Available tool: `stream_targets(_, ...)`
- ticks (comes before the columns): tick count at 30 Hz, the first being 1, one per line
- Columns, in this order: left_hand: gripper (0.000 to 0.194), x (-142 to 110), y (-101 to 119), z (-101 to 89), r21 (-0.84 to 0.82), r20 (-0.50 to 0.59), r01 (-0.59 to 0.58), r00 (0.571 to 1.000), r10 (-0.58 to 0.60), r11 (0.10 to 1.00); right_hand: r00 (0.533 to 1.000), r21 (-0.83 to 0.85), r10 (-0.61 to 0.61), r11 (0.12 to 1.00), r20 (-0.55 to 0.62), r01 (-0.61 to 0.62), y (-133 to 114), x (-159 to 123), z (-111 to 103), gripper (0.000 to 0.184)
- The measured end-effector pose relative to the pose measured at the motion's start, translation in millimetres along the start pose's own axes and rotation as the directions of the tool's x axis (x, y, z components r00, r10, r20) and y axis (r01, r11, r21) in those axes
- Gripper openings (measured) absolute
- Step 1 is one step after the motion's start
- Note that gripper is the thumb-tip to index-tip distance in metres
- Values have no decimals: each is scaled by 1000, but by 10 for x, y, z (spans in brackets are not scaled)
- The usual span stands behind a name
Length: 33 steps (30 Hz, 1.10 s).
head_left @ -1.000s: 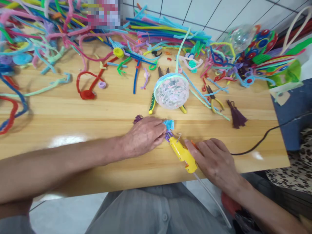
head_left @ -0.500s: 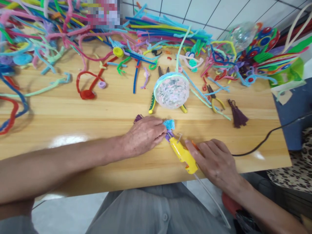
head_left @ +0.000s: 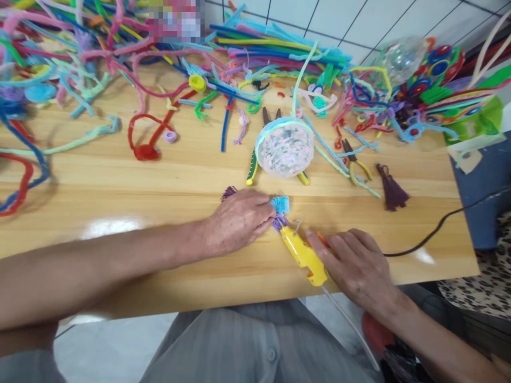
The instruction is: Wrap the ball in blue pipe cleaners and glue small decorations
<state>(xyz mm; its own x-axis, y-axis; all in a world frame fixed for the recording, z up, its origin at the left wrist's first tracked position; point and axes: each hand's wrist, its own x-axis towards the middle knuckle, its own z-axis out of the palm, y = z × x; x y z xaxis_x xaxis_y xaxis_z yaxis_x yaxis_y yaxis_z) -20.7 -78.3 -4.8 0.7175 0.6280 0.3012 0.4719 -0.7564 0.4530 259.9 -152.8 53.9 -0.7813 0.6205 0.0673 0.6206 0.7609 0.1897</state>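
Note:
My left hand (head_left: 245,221) is closed over a small pipe-cleaner piece, with its light-blue coiled part (head_left: 280,204) and a purple loop (head_left: 279,222) poking out past the fingertips. A dark purple tassel end (head_left: 229,193) shows on the other side of that hand. In my right hand (head_left: 353,260) is a yellow glue gun (head_left: 302,255), lying on its side with the fingers wrapped around its handle and orange trigger. Its nozzle meets the purple loop beside my left fingertips. A clear glue stick (head_left: 350,325) sticks out of the gun's back.
A clear half-dome (head_left: 285,148) rests over green-and-yellow pliers (head_left: 252,169). Smaller pliers (head_left: 354,162) and a purple tassel (head_left: 393,189) lie to the right. Heaped pipe cleaners (head_left: 279,48) line the back. A black cord (head_left: 433,229) runs off the right edge.
The hands, glue gun and pipe-cleaner piece keep nearly the same pose. The whole view has shifted slightly, so things appear a little further right.

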Motion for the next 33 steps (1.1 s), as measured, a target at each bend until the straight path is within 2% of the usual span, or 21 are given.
stream_targets(17, 23, -6, -18, 8, -18, 3, -2, 1000, 2, 1000, 1000, 18, 5, 1000, 11, -5, 2, 2, -17, 33)
stream_targets(33, 24, 4, -28, -9, -43, 7, -16, 1000, 16, 999, 1000, -47, -23, 999, 15, 23, 17, 30, -63, 34)
